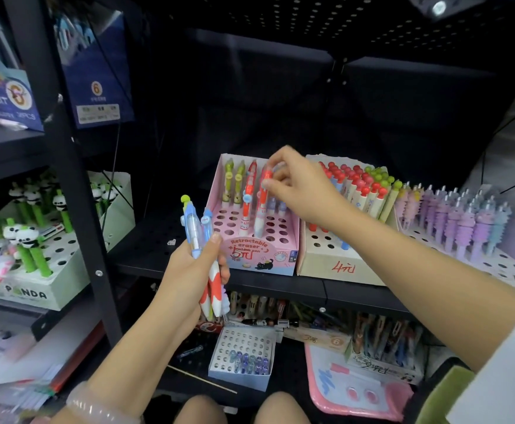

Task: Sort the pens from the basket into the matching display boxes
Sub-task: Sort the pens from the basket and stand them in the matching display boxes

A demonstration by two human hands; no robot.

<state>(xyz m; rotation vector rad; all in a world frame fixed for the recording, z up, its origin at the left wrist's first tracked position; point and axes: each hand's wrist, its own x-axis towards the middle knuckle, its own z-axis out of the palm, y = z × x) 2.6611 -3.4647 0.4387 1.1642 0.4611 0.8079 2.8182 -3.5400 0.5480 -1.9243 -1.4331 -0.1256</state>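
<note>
Bare knees (240, 408) edge the bottom of the frame; above them the left hand (193, 270) grips a bundle of blue and red-and-white cartoon pens (205, 255), long axes upright. The right hand (292, 182) pinches the top of a red-and-white pen (260, 206) standing in the pink perforated display box (277, 255) on the black shelf (146, 243). Its tip is hidden, so whether it is seated is unclear; no basket is visible.

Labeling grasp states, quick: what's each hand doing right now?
Left hand: grips a bundle of pens.
Right hand: pinches a red-and-white pen standing in the pink display box.
</note>
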